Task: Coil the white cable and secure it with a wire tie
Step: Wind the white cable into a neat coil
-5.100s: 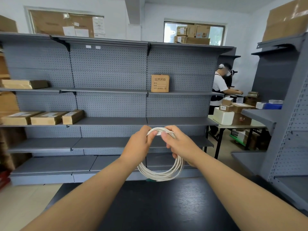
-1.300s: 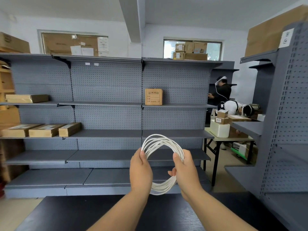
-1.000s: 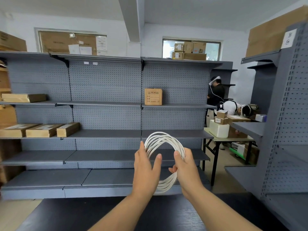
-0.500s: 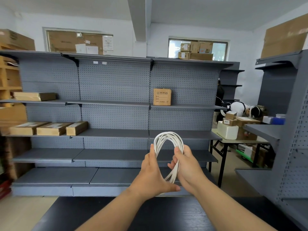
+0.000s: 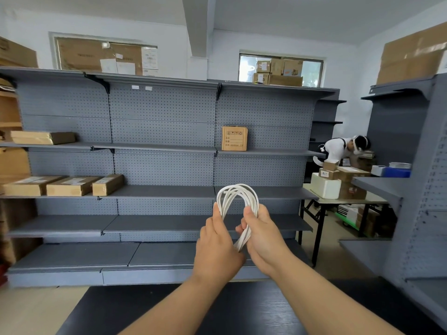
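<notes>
Head view, white cable [image 5: 238, 199]: coiled into several loops and squeezed into a narrow upright oval, held in the air above the near end of the dark worktop [image 5: 242, 310]; its rounded top stands clear above both hands, its lower strands run down between the palms.
Head view, left hand [image 5: 217, 250]: back of the hand toward the camera, fingers [image 5: 217, 217] together and pressed along the left side of the coil, thumb side up.
Head view, right hand [image 5: 263, 238]: wrapped around the right side of the coil, fingers curled shut on the bundled strands, thumb [image 5: 249, 213] lying over the loops near the top of the grip.
Head view, hands together: they meet low down, touching or nearly so, with the cable pinched between them.
Head view, wire tie: cannot tell whether one is on the coil; none can be made out.
Head view, shelving [image 5: 164, 165]: grey pegboard-backed unit across the room behind the hands.
Head view, small cardboard box [image 5: 234, 138]: stands upright on an upper shelf, above the coil in the picture.
Head view, flat cartons [image 5: 60, 186]: three in a row on a middle shelf at the left.
Head view, other person [image 5: 343, 147]: bent over a table stacked with boxes [image 5: 338, 180] at the far right, well apart from the hands.
</notes>
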Tool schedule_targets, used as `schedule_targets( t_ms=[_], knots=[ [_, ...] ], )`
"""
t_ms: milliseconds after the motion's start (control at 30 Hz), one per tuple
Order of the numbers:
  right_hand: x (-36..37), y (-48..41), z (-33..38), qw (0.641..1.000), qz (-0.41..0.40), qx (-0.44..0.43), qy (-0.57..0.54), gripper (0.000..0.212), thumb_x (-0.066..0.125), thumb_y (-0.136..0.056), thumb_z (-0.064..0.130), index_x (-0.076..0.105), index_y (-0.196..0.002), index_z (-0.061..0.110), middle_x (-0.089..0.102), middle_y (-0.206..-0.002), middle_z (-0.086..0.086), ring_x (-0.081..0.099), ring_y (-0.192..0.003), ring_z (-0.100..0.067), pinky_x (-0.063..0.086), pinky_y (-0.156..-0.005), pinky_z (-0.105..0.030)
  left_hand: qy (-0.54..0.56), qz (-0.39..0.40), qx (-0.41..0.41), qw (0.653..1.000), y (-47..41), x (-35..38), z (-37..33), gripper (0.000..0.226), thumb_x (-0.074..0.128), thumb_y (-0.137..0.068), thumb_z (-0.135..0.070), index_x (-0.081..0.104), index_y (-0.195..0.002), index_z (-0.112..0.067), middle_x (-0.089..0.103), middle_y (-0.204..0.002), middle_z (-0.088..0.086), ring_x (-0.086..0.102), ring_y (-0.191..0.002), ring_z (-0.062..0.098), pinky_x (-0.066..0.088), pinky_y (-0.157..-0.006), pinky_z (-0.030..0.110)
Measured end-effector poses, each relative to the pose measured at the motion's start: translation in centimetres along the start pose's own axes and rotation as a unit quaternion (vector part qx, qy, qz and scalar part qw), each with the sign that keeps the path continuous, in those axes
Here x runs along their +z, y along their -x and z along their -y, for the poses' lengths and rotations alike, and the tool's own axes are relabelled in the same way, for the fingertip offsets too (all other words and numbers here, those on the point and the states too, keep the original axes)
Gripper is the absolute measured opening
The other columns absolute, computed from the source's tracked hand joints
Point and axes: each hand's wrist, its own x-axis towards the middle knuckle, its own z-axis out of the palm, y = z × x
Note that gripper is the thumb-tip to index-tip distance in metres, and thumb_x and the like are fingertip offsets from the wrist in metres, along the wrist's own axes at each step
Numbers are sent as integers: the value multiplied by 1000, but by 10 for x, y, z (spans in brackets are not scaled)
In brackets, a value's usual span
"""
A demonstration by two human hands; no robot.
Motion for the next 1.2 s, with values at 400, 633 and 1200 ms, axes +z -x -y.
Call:
schedule_targets(
  t_ms=[400,633,1200],
  knots=[
    [22,8,9,999,-35,-13,-19,13,41,-100,23,50,-91,20,47,-78,-3,48,-81,-14,43,-85,-35,36,-37,33,998,-18,-12,10,69,64,-78,-27,30,-136,-14,59,-114,4,56,-104,25,47,-81,37],
    [19,2,24,992,-49,41,-107,13,44,-98,9,53,-89,13,58,-85,-6,55,-80,-12,45,-91,-29,-135,-18,133,982,-44,-33,14,54,49,-87,-22,28,-136,-15,61,-108,6,58,-93,30,38,-66,34],
    [-16,0,37,989,-21,95,-113,10,47,-96,3,55,-93,7,58,-93,-17,58,-86,-23,51,-80,-35,-112,112,143,977,-45,-43,-11,55,59,-78,-22,31,-125,-18,52,-96,-3,50,-80,21,36,-64,29]
  ],
)
